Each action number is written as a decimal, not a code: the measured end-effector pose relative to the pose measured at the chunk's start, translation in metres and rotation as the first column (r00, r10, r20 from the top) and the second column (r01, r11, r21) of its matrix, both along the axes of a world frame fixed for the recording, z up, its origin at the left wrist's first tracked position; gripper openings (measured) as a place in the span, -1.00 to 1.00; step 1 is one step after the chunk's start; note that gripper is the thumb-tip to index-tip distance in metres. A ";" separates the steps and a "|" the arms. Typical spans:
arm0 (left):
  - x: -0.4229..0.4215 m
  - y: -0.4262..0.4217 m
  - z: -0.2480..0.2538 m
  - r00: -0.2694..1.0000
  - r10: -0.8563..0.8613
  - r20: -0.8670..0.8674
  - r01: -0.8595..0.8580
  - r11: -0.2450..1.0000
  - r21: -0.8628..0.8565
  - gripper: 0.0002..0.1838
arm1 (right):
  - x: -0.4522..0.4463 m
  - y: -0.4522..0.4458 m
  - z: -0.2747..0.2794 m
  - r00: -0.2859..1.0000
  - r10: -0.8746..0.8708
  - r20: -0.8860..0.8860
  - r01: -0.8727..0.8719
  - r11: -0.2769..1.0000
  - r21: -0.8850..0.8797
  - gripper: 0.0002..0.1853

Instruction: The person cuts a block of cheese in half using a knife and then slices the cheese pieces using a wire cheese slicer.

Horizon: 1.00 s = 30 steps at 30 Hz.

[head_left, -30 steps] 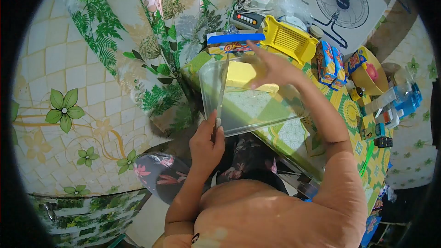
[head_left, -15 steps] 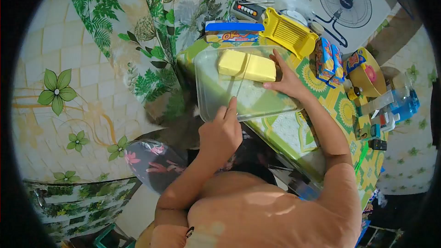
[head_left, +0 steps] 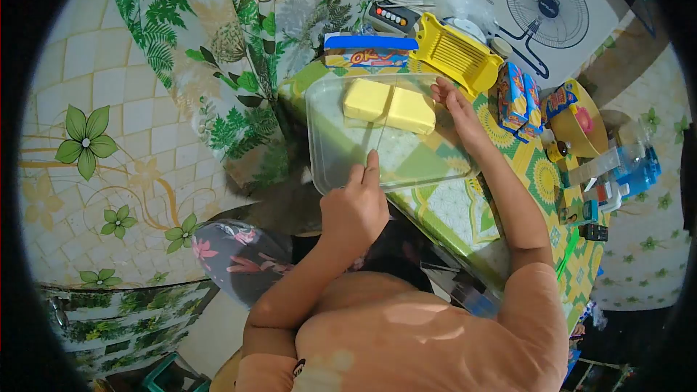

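Observation:
A pale yellow block [head_left: 412,110] lies in a clear plastic container [head_left: 330,161] on the table. The thin blade of a knife [head_left: 382,135] crosses the block near its middle, along a dark line in its top. My left hand [head_left: 354,212] is closed around the knife's handle at the container's near edge, its index finger stretched toward the blade. My right hand [head_left: 459,110] is beside the block's right end, over the container's rim, with its fingers extended and nothing held.
Behind the container are a blue-topped box [head_left: 369,51] and a yellow slotted tray [head_left: 459,54]. Blue packets [head_left: 514,98], a yellow bowl [head_left: 581,120] and bottles [head_left: 639,170] stand to the right. The table's front edge [head_left: 454,247] slants down to the right.
The knife has moved from the container's left part onto the block. My right hand has drawn back from over the block to its right end, and its fingers have come off the block.

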<state>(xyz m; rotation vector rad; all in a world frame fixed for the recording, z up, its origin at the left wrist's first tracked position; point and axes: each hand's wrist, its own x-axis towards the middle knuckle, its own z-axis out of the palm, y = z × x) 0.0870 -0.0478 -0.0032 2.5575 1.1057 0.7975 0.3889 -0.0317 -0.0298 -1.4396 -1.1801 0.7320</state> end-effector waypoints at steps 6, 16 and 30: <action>0.003 -0.001 0.000 1.000 -0.002 -0.022 0.002 1.000 -0.012 -0.49 | -0.003 -0.004 0.007 0.999 0.022 0.028 -0.023 1.000 0.013 -0.21; 0.004 -0.002 0.004 0.999 -0.021 -0.044 0.020 0.999 -0.027 -0.47 | -0.001 -0.001 0.004 1.000 -0.005 0.010 0.005 1.000 0.000 -0.22; 0.003 -0.002 0.002 0.999 -0.022 -0.047 0.022 1.000 0.013 -0.45 | 0.001 -0.002 0.001 1.000 0.009 -0.005 -0.009 1.000 -0.013 -0.25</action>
